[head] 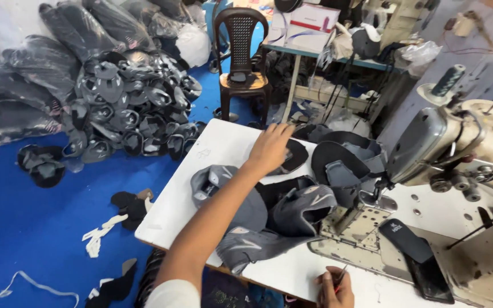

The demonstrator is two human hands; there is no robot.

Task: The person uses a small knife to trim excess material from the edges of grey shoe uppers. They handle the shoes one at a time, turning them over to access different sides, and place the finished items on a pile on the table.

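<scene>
The left hand (pixel 269 149) reaches far across the white tabletop (pixel 201 171). Its palm lies flat and its fingers are spread on a black curved cap piece (pixel 295 157). It presses down and does not close around the piece.

The right hand (pixel 334 290) sits at the near edge of the tabletop. Its grip is closed on a small thin tool (pixel 341 277) with a bit of red on it. I cannot tell what kind of tool it is.

Soft grey and black cap pieces (pixel 281 211) lie in a loose heap in the middle of the tabletop, just beside the left arm. They are cloth, rounded and floppy, and some have pale stripes. They overlap too much to count.

One big sewing machine (pixel 463 165) stands on the right. It is hard metal, cream and grey, and looks worn. One dark spool of thread (pixel 448 80) stands on top of it.

One brown plastic chair (pixel 241 57) with a lattice back stands past the tabletop. On the blue floor (pixel 29 228) sits a large pile of cap parts (pixel 132 108), too many to count. Shiny plastic bags (pixel 41 57) full of dark things lie behind it. A few white scraps (pixel 101 231) lie on the floor.
</scene>
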